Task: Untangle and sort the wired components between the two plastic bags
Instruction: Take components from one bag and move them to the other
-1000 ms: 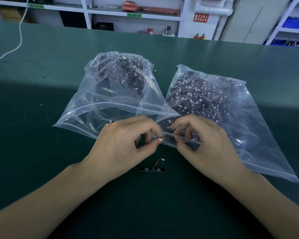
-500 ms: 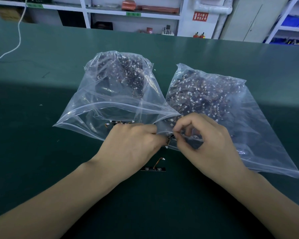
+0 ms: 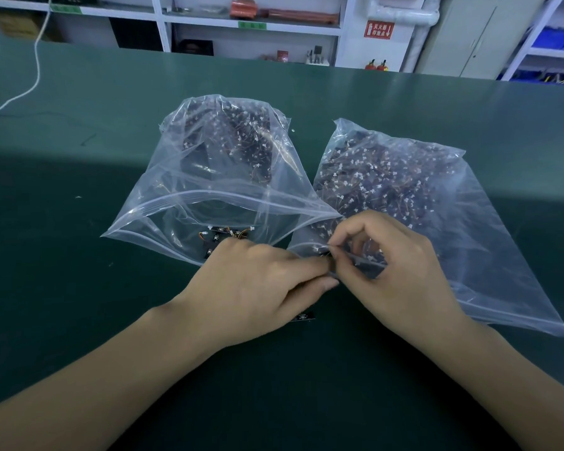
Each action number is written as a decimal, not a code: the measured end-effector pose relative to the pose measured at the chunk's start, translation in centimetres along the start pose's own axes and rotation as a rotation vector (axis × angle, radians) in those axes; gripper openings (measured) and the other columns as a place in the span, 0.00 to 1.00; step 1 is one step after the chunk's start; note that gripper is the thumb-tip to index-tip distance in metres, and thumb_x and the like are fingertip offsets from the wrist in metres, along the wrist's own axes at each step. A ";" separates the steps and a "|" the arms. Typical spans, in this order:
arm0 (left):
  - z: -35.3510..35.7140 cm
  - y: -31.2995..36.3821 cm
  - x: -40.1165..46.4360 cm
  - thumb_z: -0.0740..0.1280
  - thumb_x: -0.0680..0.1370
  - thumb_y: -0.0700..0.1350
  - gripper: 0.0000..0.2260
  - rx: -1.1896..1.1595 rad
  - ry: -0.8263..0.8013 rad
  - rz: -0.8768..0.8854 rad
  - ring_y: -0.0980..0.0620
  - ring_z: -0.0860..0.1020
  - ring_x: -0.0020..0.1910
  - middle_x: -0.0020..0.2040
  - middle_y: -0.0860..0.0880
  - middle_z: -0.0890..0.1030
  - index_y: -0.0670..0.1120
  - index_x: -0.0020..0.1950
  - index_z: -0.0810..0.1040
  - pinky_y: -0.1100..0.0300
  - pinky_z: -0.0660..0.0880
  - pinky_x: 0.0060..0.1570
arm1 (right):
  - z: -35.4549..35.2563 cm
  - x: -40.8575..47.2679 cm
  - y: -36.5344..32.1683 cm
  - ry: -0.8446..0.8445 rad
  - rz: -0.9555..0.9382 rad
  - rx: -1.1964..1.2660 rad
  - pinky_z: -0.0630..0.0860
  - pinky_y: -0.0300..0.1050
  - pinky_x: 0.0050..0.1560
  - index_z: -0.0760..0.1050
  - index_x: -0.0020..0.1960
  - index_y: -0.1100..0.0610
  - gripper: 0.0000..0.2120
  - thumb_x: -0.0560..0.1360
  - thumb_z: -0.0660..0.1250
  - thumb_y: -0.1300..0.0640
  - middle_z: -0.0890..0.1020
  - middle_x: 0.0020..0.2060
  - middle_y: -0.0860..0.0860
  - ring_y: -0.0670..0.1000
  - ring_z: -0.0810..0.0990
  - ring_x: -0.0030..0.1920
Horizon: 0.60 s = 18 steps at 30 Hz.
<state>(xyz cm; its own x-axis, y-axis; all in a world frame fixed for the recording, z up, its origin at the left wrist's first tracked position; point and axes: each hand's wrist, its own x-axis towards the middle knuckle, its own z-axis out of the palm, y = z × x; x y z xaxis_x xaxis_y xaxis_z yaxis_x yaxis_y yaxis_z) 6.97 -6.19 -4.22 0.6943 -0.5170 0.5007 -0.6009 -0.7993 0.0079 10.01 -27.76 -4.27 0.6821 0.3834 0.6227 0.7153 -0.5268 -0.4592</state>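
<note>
Right at the centre of the frame, a small dark wired component [image 3: 325, 252] is being pinched at the mouth of the right clear plastic zip bag [image 3: 489, 242], which is lying flat and stuffed with dark wired parts. The right hand [image 3: 394, 265] is curling its thumb and forefinger onto that piece, and the left hand [image 3: 258, 288] is meeting it fingertip to fingertip, fingers curled in; exactly what the left is gripping I cannot tell. Just left, the left clear plastic zip bag [image 3: 163, 219] is gaping open, with a few loose parts sitting near its mouth. Peeking out beneath the left hand, a small black circuit strip [image 3: 303, 317] is lying on the dark green table mat [image 3: 79, 288]. Upper left, a white cable [image 3: 36, 73] is trailing across the mat.
</note>
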 end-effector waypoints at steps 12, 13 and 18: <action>-0.2 -0.1 0.0 0.45 0.87 0.61 0.26 0.198 -0.030 -0.074 0.45 0.82 0.30 0.33 0.53 0.83 0.61 0.62 0.84 0.57 0.63 0.30 | 0.0 0.0 -0.2 -0.014 -0.015 -0.023 0.76 0.45 0.46 0.80 0.49 0.52 0.12 0.73 0.74 0.68 0.78 0.42 0.40 0.49 0.79 0.43; -0.2 0.1 -0.1 0.45 0.87 0.61 0.26 0.225 -0.034 -0.075 0.45 0.82 0.30 0.33 0.53 0.83 0.61 0.63 0.83 0.57 0.63 0.29 | 0.0 0.0 -0.3 -0.016 -0.009 -0.021 0.76 0.45 0.46 0.80 0.49 0.52 0.12 0.73 0.74 0.67 0.79 0.42 0.40 0.49 0.79 0.43; 0.1 0.8 0.0 0.36 0.85 0.62 0.29 0.286 -0.075 -0.089 0.45 0.83 0.33 0.34 0.52 0.82 0.59 0.62 0.76 0.55 0.62 0.31 | -0.1 0.0 -0.6 -0.033 0.002 -0.026 0.76 0.44 0.47 0.80 0.49 0.52 0.11 0.74 0.74 0.66 0.78 0.42 0.40 0.49 0.79 0.43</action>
<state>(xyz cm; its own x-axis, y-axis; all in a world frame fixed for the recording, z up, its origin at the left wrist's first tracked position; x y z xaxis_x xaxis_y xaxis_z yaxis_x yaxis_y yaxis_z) 6.50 -6.87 -4.34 0.7729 -0.4538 0.4435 -0.4081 -0.8907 -0.2001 9.57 -27.53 -3.96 0.6887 0.4069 0.6002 0.7098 -0.5474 -0.4434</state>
